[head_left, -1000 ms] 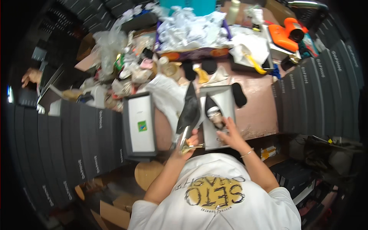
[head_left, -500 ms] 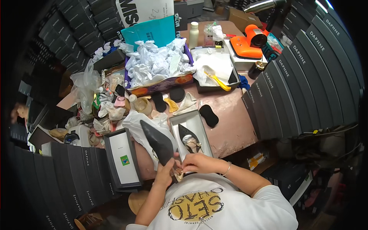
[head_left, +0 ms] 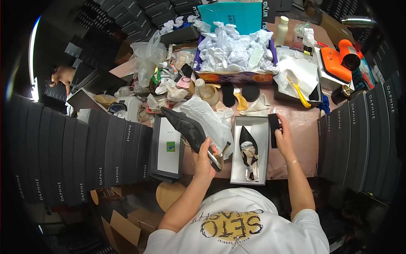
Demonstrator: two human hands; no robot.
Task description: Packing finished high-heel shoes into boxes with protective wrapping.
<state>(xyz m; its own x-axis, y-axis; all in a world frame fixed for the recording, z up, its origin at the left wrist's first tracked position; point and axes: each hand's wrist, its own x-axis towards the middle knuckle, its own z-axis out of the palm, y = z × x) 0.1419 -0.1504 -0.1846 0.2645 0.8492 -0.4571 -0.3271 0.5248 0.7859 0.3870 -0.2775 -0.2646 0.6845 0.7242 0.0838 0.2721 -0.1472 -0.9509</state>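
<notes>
My left hand point(head_left: 204, 164) is closed around the back part of a black pointed high-heeled shoe point(head_left: 186, 127), its toe aimed up and left and its thin gold-toned heel sticking out right. At the right side of an open white-lined shoebox point(head_left: 264, 158), my right hand point(head_left: 284, 137) grips a black sponge point(head_left: 274, 130) between thumb and fingers. Whether the sponge still touches the table cannot be told. Inside the box lies the matching black shoe point(head_left: 246, 136), toe pointing away. Crumpled white paper point(head_left: 215, 122) lies behind the held shoe. Left of it is a box lid point(head_left: 168, 163) with a small green sticker.
Stacked dark shoeboxes wall both sides, left point(head_left: 114, 148) and right point(head_left: 359, 122). Behind are a purple-edged carton point(head_left: 237, 77) of crumpled paper, a tray with a yellow-handled brush point(head_left: 299, 93), an orange device point(head_left: 338, 63), a round black pad point(head_left: 251, 92) and a glass jar point(head_left: 208, 94).
My right hand has left the shoe's heel and moved right to take hold of the black sponge. The shoe in my left hand has tilted further left. The whole view has shifted.
</notes>
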